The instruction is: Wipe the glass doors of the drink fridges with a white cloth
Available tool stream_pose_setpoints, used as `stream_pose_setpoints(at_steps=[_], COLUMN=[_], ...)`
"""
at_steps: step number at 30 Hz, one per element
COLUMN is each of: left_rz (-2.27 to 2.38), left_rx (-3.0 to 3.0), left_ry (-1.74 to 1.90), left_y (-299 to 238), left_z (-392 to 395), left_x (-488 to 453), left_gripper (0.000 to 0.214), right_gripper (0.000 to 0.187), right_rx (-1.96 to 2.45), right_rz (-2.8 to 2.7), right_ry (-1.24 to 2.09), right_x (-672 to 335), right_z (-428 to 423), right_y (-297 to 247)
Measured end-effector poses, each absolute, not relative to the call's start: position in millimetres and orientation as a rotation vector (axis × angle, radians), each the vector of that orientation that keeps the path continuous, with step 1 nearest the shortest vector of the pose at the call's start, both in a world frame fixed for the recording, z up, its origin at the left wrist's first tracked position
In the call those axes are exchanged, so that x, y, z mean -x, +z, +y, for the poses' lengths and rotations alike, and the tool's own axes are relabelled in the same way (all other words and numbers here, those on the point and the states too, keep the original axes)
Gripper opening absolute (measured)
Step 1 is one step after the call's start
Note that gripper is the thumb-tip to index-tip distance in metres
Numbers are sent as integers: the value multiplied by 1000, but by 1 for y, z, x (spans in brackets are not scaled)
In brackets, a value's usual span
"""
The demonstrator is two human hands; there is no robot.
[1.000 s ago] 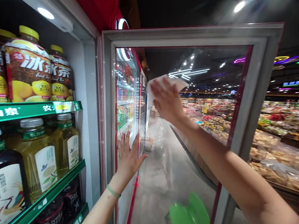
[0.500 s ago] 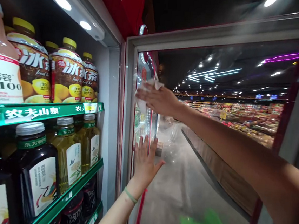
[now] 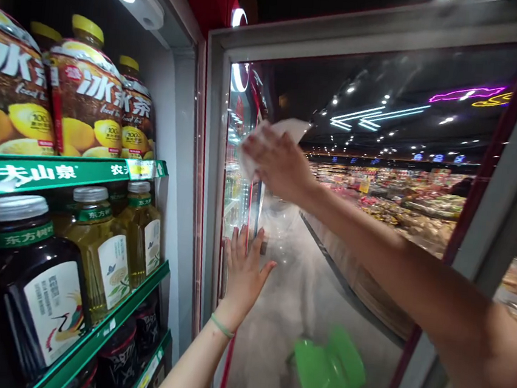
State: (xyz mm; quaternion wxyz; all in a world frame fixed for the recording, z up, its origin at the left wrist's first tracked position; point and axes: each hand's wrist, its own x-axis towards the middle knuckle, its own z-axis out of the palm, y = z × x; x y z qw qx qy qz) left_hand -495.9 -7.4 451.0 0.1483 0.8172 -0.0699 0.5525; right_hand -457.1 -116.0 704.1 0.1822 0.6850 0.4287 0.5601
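Note:
My right hand (image 3: 282, 166) presses a thin white wipe (image 3: 296, 129) against the glass door (image 3: 271, 342), high on the hinge side. The wipe's upper corner sticks out above the fingers; much of the rest is under the palm. Lower down, my left hand (image 3: 245, 275) is spread flat against the same glass near the frame, holding nothing. A pale green band (image 3: 222, 326) circles the left wrist. The door stands open, its grey frame (image 3: 370, 31) edged in red. Hazy smears show on the pane below my right hand.
At left, the lit cooler holds iced tea bottles (image 3: 88, 92) with yellow caps above dark and amber drink bottles (image 3: 93, 227). Green strips (image 3: 36, 174) edge its shelves. Through the glass appear a green chair (image 3: 328, 365), the floor and blurred store displays (image 3: 404, 202).
The view has shifted, so the shelves sit further left. My right hand and the wipe have moved up and right relative to the door frame. My left hand stays spread on the glass.

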Motion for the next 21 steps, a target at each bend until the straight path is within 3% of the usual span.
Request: stream_pose_setpoints(at_steps=[3,8,13,17,21], left_rz=[-173,-171,-200,-215,-233], left_rx=[-2277,-2284,-2400,-2392,-2363], left_ry=[1627,1615,1546,1502,1464], left_y=[440,419,404,402,405], left_z=[-10,-18,-25,-26,-24], left_x=[498,506,513,518,521], left_gripper=[77,79,97,96,91], right_gripper=[52,63,59,58,56], right_rx=[-1835,-2067,-1969,-2102,-2059], right_rz=[1381,1229,1409,1211,1240], right_ry=[1322,1600,1405,1575,1407], right_x=[461,459,458,467,483], right_z=[-117,-100,-85,-93,-120], right_y=[671,643,617,618,621])
